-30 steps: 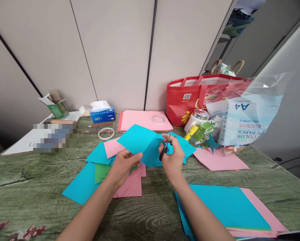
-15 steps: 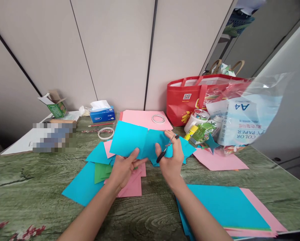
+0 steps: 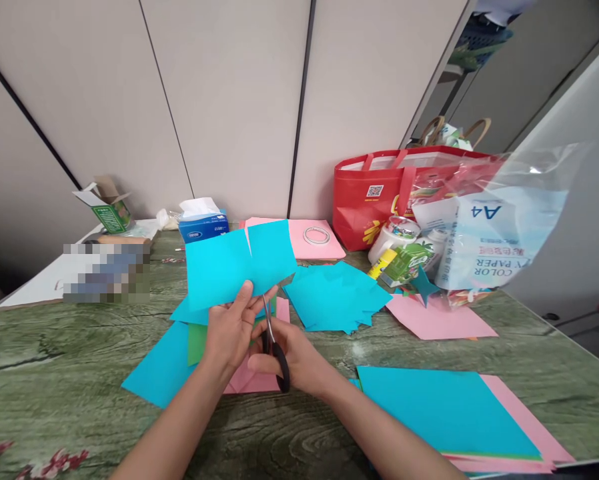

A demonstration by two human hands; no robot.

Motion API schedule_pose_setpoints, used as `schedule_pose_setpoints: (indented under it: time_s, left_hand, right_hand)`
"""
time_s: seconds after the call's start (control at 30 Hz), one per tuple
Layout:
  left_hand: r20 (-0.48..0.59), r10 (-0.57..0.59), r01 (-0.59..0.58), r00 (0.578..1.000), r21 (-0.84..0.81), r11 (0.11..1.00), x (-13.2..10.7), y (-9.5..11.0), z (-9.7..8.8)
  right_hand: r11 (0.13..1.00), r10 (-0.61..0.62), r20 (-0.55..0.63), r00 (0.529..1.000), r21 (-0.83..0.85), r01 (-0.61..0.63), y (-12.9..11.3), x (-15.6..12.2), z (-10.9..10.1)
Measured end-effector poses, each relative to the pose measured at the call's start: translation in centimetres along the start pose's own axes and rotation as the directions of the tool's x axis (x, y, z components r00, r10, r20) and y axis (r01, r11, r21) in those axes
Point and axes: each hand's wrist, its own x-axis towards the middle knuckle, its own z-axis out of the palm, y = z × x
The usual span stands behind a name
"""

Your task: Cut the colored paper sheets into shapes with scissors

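Observation:
My left hand (image 3: 232,327) grips a blue sheet of paper (image 3: 217,267) by its lower edge, thumb on top. A slit runs down from the sheet's far edge, splitting it partway into two parts. My right hand (image 3: 292,353) holds a pair of scissors (image 3: 279,363) with black handles, its blades pointing up to the sheet's lower edge close to my left fingers. Whether the blades have cut into that edge, I cannot tell. Under my hands lie pink paper pieces (image 3: 257,381), green paper (image 3: 197,343) and a blue sheet (image 3: 159,367).
Blue paper pieces (image 3: 334,293) are piled right of my hands. A stack of coloured sheets (image 3: 444,410) lies at the front right. Behind stand a tissue box (image 3: 204,228), a red bag (image 3: 357,207) and a clear paper pack (image 3: 499,233). A tape roll (image 3: 316,235) rests on pink paper.
The blue sheet has moved left and turned, with its slit now at the far edge. My right hand has brought the scissors left and down to the sheet's near edge.

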Motion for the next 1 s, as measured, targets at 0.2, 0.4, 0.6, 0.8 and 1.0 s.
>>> schedule_pose_setpoints:
  time_s: [0.2, 0.4, 0.6, 0.8, 1.0]
  left_hand:
    - [-0.031, -0.061, 0.062, 0.998, 0.039, 0.997, -0.4, -0.6, 0.4]
    - [-0.054, -0.055, 0.06, 0.997, 0.086, 0.995, -0.9, -0.8, 0.8]
    - [-0.066, -0.049, 0.058, 0.997, 0.132, 0.99, -1.2, -1.2, 0.5]
    - [-0.072, -0.027, 0.038, 0.997, 0.146, 0.989, -1.4, -1.3, 0.6]
    - [-0.107, -0.028, 0.045, 0.994, 0.158, 0.986, -1.4, -1.4, 0.7]
  right_hand:
    - [0.997, 0.013, -0.021, 1.0, 0.081, -0.012, 0.6, 0.2, -0.5]
    - [0.999, -0.004, -0.07, 0.998, 0.053, 0.008, 0.3, 0.3, -0.8]
    - [0.999, -0.019, -0.092, 0.996, 0.039, 0.023, 0.3, 0.1, -1.1]
    - [1.0, -0.013, -0.096, 0.995, -0.011, 0.012, 0.4, 0.1, -1.2]
    - [1.0, -0.021, -0.106, 0.994, -0.013, 0.02, 0.6, 0.2, -1.2]
